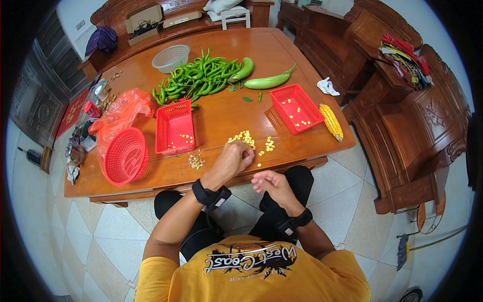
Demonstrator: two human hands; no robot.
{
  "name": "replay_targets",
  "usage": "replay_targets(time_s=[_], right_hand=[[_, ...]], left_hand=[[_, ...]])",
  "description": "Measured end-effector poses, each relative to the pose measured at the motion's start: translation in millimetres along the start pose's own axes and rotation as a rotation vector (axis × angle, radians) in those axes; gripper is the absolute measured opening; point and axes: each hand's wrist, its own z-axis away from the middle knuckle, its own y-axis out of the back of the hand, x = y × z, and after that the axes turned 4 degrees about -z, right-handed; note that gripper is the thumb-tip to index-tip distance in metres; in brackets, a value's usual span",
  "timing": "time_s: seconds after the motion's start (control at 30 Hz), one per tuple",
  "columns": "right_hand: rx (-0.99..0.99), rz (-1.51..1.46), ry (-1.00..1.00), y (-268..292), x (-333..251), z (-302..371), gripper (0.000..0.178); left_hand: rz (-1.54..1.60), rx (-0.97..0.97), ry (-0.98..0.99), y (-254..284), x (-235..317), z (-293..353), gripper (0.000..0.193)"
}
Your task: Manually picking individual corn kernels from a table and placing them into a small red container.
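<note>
Here, near the front edge of the wooden table (226,116), the pile of yellow kernels (244,137) is partly covered by the left hand (235,158), its fingers bent down and drawn together; whether a kernel is pinched cannot be told. Just off the edge, the right hand (274,185) is held above the lap, fingers curled, its grip likewise unreadable! Loose kernels (269,144) are scattered just right of the pile. More are contained in the left red basket (173,122) and the right red basket (289,94), beside which a corn cob (331,122) is laid.
</note>
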Motion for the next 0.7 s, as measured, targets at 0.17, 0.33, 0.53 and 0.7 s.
replay_targets(time_s=[0.17,0.33,0.53,0.7], right_hand=[[-0.054,-0.520,-0.120,-1.7,-7.2,-4.2,0.031],[-0.067,-0.861,-0.212,-3.3,7.8,-5.3,0.027],[-0.260,-1.011,-0.240,-3.4,12.0,2.2,0.024],[-0.136,-0.884,-0.266,-4.5,10.4,11.4,0.023]], left_hand=[[-0.011,-0.100,-0.027,13.4,34.4,17.9,0.008],[-0.065,-0.166,-0.065,12.5,49.3,32.1,0.009],[-0.022,-0.209,-0.152,4.8,50.3,43.2,0.013],[0.011,-0.168,-0.144,6.1,45.3,47.2,0.013]])
